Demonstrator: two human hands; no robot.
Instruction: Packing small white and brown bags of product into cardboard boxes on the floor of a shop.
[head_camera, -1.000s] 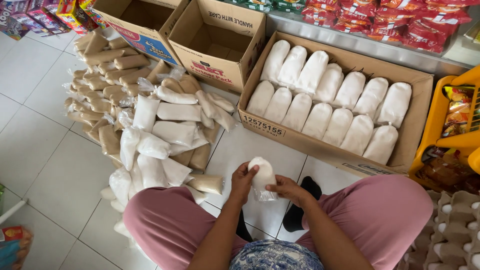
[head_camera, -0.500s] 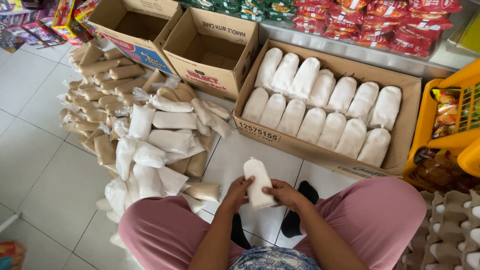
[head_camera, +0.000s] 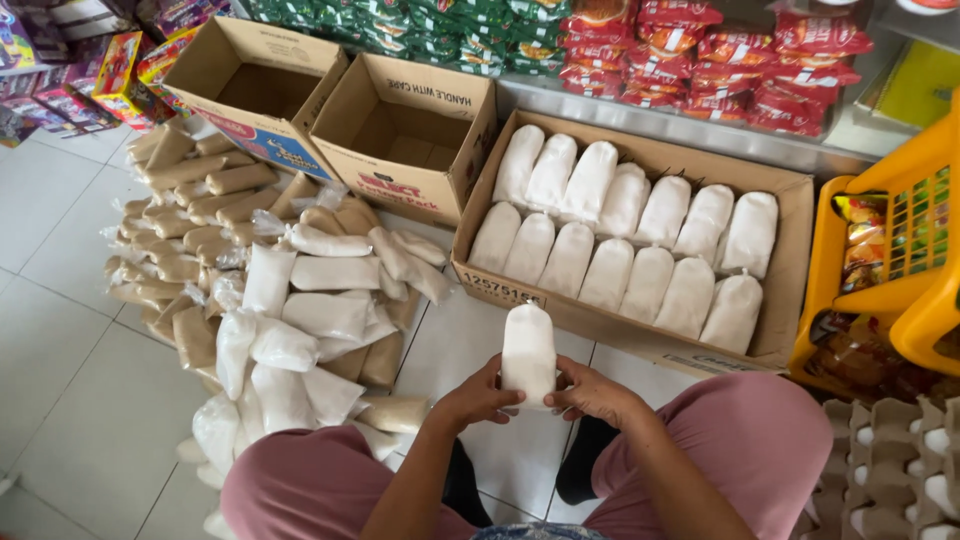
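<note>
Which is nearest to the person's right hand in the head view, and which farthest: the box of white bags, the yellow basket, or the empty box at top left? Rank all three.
Measured from the right hand:
1. Box of white bags, just ahead of the hand.
2. Yellow basket, off to the right.
3. Empty box at top left, far across the pile of bags.

1. The scene is lit brightly and evenly by soft, diffuse light; its source cannot be told.
2. Only faint, short shadows are cast, mostly inside the two empty cartons (head_camera: 330, 110) at eleven o'clock.
3. Mild glare is seen on the white floor tiles (head_camera: 60, 330) at nine o'clock and on the glossy snack packets (head_camera: 700, 50) at one o'clock.
4. Focus is held across the frame, with slight softness at the edges.
5. Straight lines are bent slightly outward near the corners.
</note>
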